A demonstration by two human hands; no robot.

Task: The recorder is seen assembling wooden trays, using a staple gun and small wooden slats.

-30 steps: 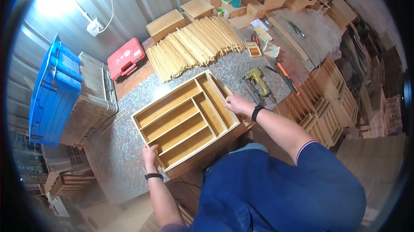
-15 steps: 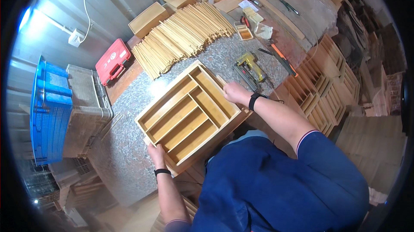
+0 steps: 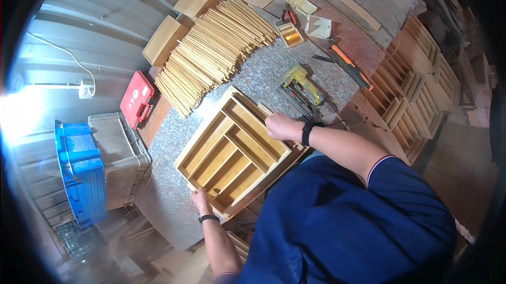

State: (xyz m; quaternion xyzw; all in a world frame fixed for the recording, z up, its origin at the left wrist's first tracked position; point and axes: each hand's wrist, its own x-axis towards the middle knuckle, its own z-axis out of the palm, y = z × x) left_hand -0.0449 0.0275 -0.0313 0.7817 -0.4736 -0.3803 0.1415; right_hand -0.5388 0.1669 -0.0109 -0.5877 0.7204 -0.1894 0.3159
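A shallow wooden tray (image 3: 216,161), split by thin dividers into several long compartments, sits at a slant by the near edge of the speckled worktable (image 3: 163,194). My left hand (image 3: 201,201) grips its near-left corner, the thumb over the rim and the other fingers hidden below. At the opposite side, my right hand (image 3: 282,127) is closed on the right-hand rim, beside a small strip of wood that juts out there. Just beyond my right hand a yellow nail gun (image 3: 308,88) lies on the table.
A wide pile of thin wooden sticks (image 3: 216,54) covers the far left. Beside it lies a red case (image 3: 137,99). A blue plastic basket (image 3: 84,173) stands left. An orange-handled tool (image 3: 348,62) lies far right, near stacked wooden trays (image 3: 408,89).
The head view has tilted, so the surroundings shift in the picture. Both hands keep their hold on the tray, which appears slightly lower in view.
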